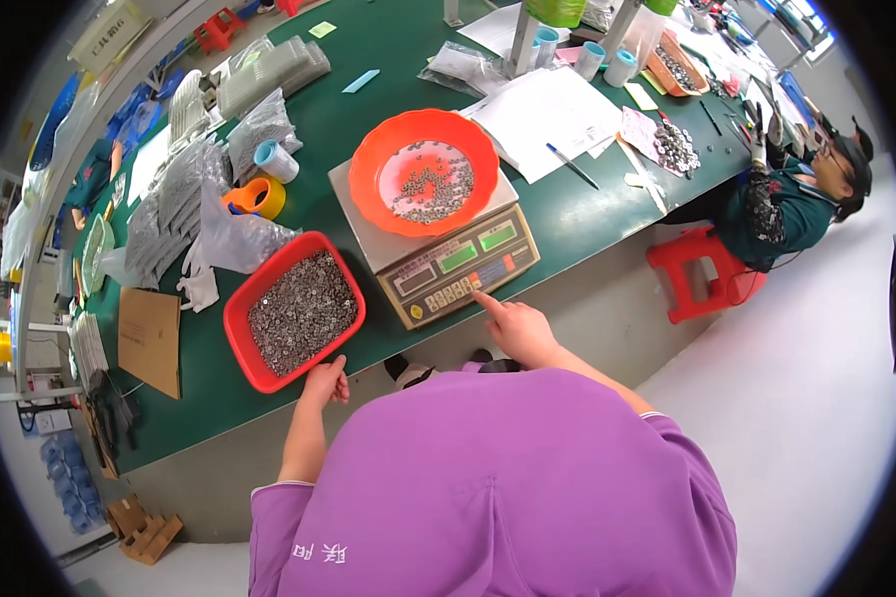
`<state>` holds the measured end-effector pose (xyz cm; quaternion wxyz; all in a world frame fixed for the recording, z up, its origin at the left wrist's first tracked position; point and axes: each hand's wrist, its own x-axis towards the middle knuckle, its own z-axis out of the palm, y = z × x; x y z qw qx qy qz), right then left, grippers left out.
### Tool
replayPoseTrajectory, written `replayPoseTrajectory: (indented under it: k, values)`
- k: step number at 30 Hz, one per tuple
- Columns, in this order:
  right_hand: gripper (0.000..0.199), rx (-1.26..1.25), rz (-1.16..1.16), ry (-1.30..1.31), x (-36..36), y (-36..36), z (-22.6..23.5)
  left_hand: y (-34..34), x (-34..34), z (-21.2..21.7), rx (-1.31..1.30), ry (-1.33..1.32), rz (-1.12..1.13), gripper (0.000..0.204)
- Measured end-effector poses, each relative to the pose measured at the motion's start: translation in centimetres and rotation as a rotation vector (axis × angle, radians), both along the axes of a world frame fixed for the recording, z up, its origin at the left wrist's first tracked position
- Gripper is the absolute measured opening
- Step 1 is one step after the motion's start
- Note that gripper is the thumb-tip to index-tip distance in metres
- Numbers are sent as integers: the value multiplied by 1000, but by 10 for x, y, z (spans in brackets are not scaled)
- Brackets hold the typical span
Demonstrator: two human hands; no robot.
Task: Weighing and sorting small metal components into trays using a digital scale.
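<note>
My right hand (516,326) reaches to the scale (450,261), its index finger stretched onto the keypad's front edge and its other fingers bent; it holds nothing. On the scale's pan sits an orange-red bowl with a scalloped rim (368,179), small metal nuts or rings spread over its pale bottom. Left of the scale, a red plastic tray (237,333) holds a thick layer of similar small metal parts (304,308). By the tray's near corner, at the table edge, my left hand (327,381) hangs with loosely bent fingers and nothing visible in it.
Plastic bags (239,234), a tape roll (257,198) and a cardboard piece (149,338) lie left on the green table (314,209). Papers (553,119), a pen (572,166) and loose metal parts (675,149) lie right. A co-worker (791,209) sits on a red stool (702,274).
</note>
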<state>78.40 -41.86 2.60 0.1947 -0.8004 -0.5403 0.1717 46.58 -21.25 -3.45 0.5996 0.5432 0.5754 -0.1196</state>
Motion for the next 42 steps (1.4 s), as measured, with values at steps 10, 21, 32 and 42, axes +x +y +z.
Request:
replayPoseTrajectory:
  k: [10, 21, 32, 42]
  values:
    - [51, -134, 45, -146, 0, 7, -1, -6, 3, 2, 21, 12, 59, 49]
    - [50, -8, 53, -150, -1, 10, -1, -4, 2, 0, 29, 9, 62, 49]
    - [47, -27, 69, -117, 6, 2, -9, 0, -6, -17, 33, -11, 50, 48]
    - [47, 8, -41, 6, 10, -18, -3, -2, 4, 2, 62, 34, -1, 47]
